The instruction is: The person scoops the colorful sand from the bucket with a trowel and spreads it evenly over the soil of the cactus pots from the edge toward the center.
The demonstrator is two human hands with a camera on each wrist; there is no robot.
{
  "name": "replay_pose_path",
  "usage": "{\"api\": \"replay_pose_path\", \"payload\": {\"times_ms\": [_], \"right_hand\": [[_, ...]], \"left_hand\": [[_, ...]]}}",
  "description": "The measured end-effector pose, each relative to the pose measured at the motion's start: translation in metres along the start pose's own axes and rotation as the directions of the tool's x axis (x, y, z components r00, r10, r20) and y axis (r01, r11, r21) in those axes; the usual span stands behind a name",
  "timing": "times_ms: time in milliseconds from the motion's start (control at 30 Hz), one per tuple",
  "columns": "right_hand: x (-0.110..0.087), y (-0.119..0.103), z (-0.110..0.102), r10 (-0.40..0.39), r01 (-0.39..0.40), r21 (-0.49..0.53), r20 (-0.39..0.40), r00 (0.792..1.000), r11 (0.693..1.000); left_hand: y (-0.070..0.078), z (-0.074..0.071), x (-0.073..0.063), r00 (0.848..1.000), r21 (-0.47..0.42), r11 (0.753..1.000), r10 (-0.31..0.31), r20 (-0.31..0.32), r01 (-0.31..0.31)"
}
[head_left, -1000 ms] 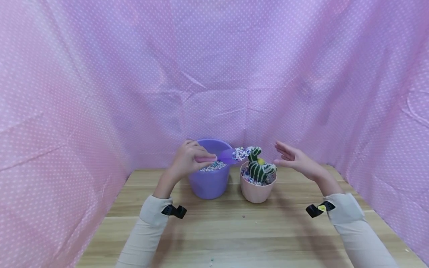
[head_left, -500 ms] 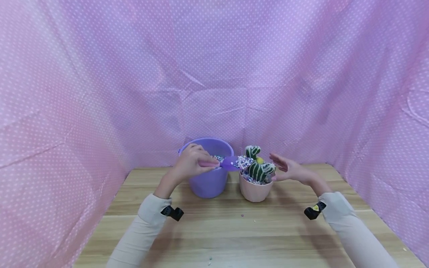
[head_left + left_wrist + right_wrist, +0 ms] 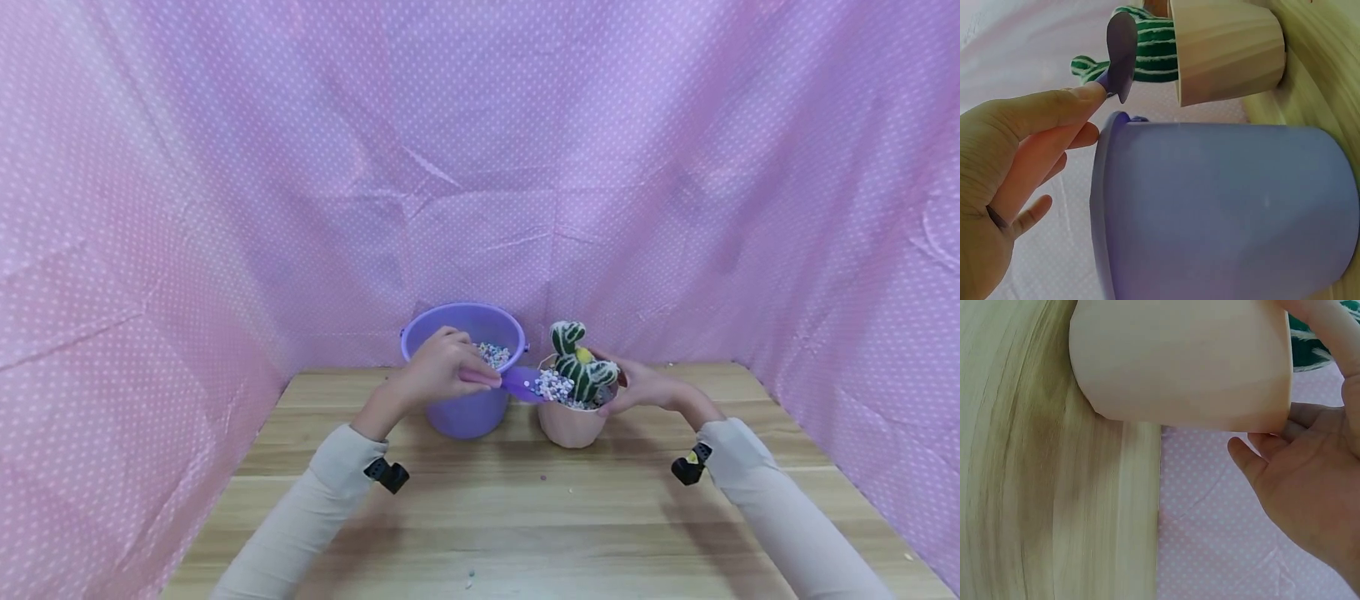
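My left hand [image 3: 435, 368] grips the pink handle of a small toy shovel [image 3: 517, 385] with a purple blade. Colourful pebbles [image 3: 553, 385] lie heaped on the blade, which reaches over the left rim of a pale pink flowerpot [image 3: 572, 427]. A green cactus [image 3: 581, 375] with white stripes and a yellow bloom stands in the pot among more pebbles. My right hand [image 3: 647, 387] holds the pot's right side by the rim, thumb in front and fingers behind. In the right wrist view, the fingers [image 3: 1250, 461] are partly hidden by the pot wall.
A purple bucket [image 3: 467, 414] with pebbles inside stands left of the flowerpot, beneath my left hand. A few stray pebbles [image 3: 543, 477] dot the wooden table [image 3: 600, 533]. Pink dotted cloth [image 3: 480, 167] hangs around the back and sides.
The shovel has come down and slightly right to the flowerpot's rim, tilting its pebbles toward the pot. My right hand has moved left and down, from beside the pot onto its rim.
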State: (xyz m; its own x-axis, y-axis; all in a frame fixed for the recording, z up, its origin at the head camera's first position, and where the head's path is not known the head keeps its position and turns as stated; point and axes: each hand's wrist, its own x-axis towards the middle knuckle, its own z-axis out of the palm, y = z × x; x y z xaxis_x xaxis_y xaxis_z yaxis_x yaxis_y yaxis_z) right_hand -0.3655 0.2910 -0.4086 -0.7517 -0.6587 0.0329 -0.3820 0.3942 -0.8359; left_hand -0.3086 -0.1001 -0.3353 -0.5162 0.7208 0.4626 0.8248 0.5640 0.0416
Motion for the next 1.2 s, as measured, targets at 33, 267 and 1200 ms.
{"api": "replay_pose_path", "payload": {"times_ms": [33,267,1200], "right_hand": [[0.000,0.001,0.000,0.003,-0.003,0.004,0.002,1.000,1.000],[-0.003,0.007,-0.002,0.028,-0.028,-0.007,-0.006,1.000,1.000],[-0.004,0.008,0.003,0.010,-0.010,0.000,-0.052,0.999,1.000]], "left_hand": [[0.001,0.001,0.002,1.000,-0.001,1.000,0.004,0.001,-0.004],[0.007,0.013,0.011,0.999,-0.007,0.999,0.038,0.001,-0.038],[0.015,0.031,0.038,0.990,-0.098,0.994,-0.044,0.137,0.057]]}}
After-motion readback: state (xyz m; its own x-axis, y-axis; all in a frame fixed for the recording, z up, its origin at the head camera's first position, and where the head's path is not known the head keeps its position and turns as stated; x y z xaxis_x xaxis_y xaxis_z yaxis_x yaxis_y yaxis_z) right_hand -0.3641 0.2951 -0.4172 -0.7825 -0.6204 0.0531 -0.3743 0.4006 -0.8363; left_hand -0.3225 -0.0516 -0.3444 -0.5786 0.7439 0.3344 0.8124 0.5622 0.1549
